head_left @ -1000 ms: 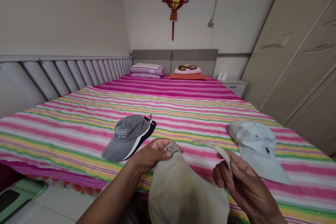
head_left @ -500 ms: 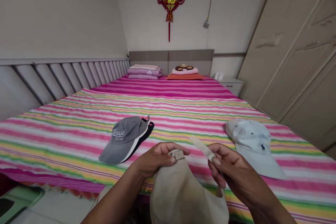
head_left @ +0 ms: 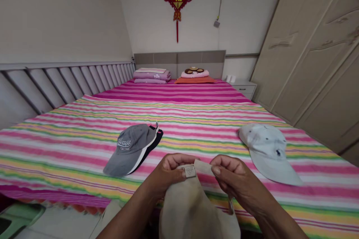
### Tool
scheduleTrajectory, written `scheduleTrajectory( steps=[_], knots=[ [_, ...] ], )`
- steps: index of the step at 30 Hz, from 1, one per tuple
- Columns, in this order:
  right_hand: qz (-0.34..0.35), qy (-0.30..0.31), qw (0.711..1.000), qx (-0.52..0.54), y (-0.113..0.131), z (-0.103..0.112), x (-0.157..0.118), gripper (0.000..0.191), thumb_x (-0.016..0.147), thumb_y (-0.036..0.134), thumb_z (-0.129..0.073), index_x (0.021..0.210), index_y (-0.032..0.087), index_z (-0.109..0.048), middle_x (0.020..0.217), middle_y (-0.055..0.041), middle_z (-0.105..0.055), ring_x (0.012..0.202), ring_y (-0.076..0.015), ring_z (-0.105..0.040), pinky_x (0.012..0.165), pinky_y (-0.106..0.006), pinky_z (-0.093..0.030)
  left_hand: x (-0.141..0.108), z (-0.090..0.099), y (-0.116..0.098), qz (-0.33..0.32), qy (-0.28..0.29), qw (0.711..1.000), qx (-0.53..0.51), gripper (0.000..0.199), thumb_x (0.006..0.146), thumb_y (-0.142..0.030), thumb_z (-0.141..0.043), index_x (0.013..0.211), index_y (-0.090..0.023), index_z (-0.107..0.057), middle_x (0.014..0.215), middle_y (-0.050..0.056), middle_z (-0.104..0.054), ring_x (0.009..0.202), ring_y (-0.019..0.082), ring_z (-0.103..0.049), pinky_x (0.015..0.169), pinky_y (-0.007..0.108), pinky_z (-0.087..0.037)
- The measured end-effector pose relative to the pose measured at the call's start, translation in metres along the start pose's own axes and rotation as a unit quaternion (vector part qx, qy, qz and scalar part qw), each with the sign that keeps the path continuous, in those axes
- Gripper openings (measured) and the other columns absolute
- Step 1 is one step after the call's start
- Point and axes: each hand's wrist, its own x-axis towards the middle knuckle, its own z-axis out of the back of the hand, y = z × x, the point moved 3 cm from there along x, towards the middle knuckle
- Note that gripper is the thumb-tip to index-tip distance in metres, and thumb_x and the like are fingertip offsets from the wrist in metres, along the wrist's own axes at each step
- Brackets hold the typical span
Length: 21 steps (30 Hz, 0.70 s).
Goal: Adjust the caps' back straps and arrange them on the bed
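A beige cap (head_left: 190,209) is held up at the near edge of the bed, its back opening between my hands. My left hand (head_left: 171,171) pinches the cap by its square metal buckle (head_left: 190,171). In my right hand (head_left: 231,175) the cap's pale adjusting strap (head_left: 203,167) is gripped between thumb and fingers. The strap's free end meets the buckle's edge; whether it is inside the buckle I cannot tell. Left of my hands, a grey cap (head_left: 133,143) rests on a dark one (head_left: 153,140). To the right lies a light blue cap (head_left: 266,153).
A striped sheet (head_left: 179,119) covers the bed. Folded purple bedding (head_left: 151,76) and a pink pillow (head_left: 195,74) sit by the headboard (head_left: 196,59). A railing (head_left: 70,82) runs along the left, a wardrobe (head_left: 314,52) stands right, and a green stool (head_left: 25,214) is lower left.
My right hand has moved slightly left and lowered the strap, bringing its tip from above the cap to the buckle. The left hand keeps its pinch. The view has shifted slightly.
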Motion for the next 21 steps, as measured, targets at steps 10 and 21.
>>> scheduleTrajectory(
  steps=[10,21],
  knots=[
    [0.011,0.022,0.999,-0.038,-0.0029,0.0013,0.0009,0.024,0.065,0.036,-0.065,0.06,0.015,-0.056,0.042,0.0079,-0.037,0.037,-0.0037,-0.025,0.034,-0.018,-0.014,0.003,0.0038,-0.0002,-0.043,0.017,0.999,0.004,0.028,0.055,-0.022,-0.075,0.074,-0.014,-0.057,0.058,0.0,-0.061,0.043,0.006,-0.05,0.043,0.015,-0.033],
    [-0.018,0.058,0.992,-0.111,0.0027,0.0025,-0.002,0.023,0.067,0.038,-0.061,0.064,0.015,-0.058,0.041,0.0083,-0.038,0.035,-0.0034,-0.026,0.032,-0.016,-0.018,0.0001,0.0029,0.0013,-0.055,-0.007,0.997,0.058,0.025,0.057,-0.024,-0.074,0.072,-0.014,-0.057,0.057,0.0,-0.061,0.044,0.005,-0.049,0.044,0.016,-0.034]
  ],
)
